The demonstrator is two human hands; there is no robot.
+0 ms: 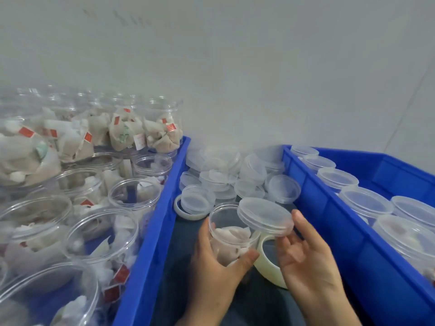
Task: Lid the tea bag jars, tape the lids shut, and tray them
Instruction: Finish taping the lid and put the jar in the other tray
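- The left hand [219,262] is wrapped around an open jar [231,234] of tea bags, between the two blue bins.
- The right hand [308,262] pinches a clear lid [264,216] by its rim, tilted over the jar's right edge, not seated.
- A tape roll [270,267], pale, stands on edge just behind the jar; it seems to touch it.
- Left bin [153,220]: open filled jars.
- Right bin [341,231]: lidded jars.
- A pile of loose lids [235,175] lies further back.

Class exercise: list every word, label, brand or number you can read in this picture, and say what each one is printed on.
No text can be read.
Red tags on the tea bags: any print is too small and blurred.
Pale tag in one jar: faint marks, unreadable.
Lids, jars and blue trays: no print visible.
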